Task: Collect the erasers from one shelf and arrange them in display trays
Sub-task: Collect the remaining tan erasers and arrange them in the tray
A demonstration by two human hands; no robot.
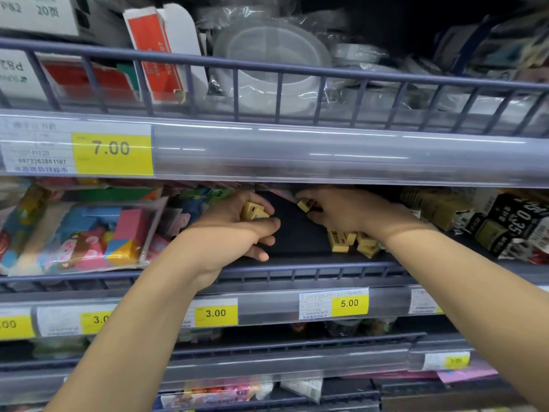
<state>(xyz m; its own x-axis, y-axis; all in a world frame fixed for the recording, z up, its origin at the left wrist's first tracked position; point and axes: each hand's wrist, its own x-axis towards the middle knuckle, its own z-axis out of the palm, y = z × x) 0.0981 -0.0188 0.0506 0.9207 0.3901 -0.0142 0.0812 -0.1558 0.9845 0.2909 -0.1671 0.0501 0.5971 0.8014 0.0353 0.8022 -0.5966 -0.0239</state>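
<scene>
- Head view: both hands reach into the middle shelf [297, 233], centre of frame, under the price rail [326, 156].
- Left hand [234, 224]: fingers curled round a bunch of yellow erasers [254, 212], gripping them at mid-frame.
- Right hand [341, 212]: thumb and fingers pinch one yellow eraser [306, 204], just right of the left hand's bunch, hands close but apart.
- Loose erasers [353, 240] lie in a small heap on the dark shelf floor, directly under the right wrist, lower right of the held ones.
- Left of frame: clear bag of coloured blocks [80, 233]. Right edge: black-and-yellow boxes [505, 224].
- No display trays in view.
</scene>
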